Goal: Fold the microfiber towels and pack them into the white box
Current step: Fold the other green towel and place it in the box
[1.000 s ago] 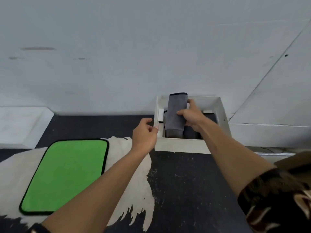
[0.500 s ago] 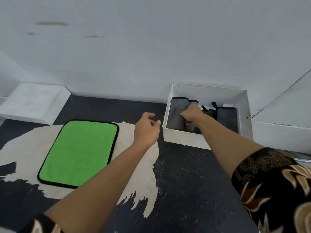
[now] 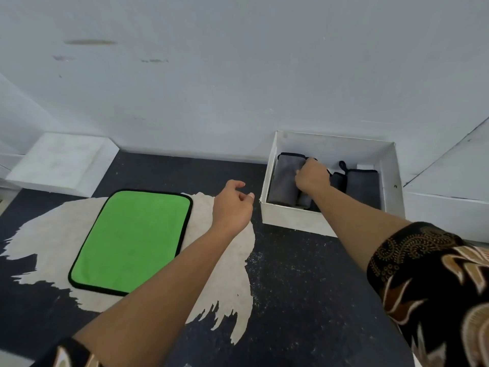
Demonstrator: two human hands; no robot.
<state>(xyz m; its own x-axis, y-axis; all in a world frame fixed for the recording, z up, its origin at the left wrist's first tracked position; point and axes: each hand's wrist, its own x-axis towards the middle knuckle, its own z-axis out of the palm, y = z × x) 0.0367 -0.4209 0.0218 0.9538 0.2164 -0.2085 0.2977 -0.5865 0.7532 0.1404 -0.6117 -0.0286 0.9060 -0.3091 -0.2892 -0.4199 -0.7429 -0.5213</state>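
Observation:
The white box [image 3: 296, 221] stands on the dark floor against the wall. Inside it lie several folded grey towels. My right hand [image 3: 312, 176] reaches into the box with curled fingers, pressing at the edge of the leftmost grey towel [image 3: 284, 181], which lies along the box's left wall. Another folded grey towel [image 3: 363, 188] sits at the right side of the box. My left hand [image 3: 232, 205] hovers just left of the box with loosely curled fingers and holds nothing. A green towel [image 3: 132, 239] with black trim lies flat and unfolded on the floor to the left.
The floor is dark with a large pale worn patch [image 3: 230, 271] under the green towel. A white block [image 3: 63, 162] sits at the back left against the wall. A white ledge [image 3: 447, 207] runs right of the box.
The grey towel that my right hand held upright over the box now lies down inside it at the left wall. My left hand has come off the box's left rim.

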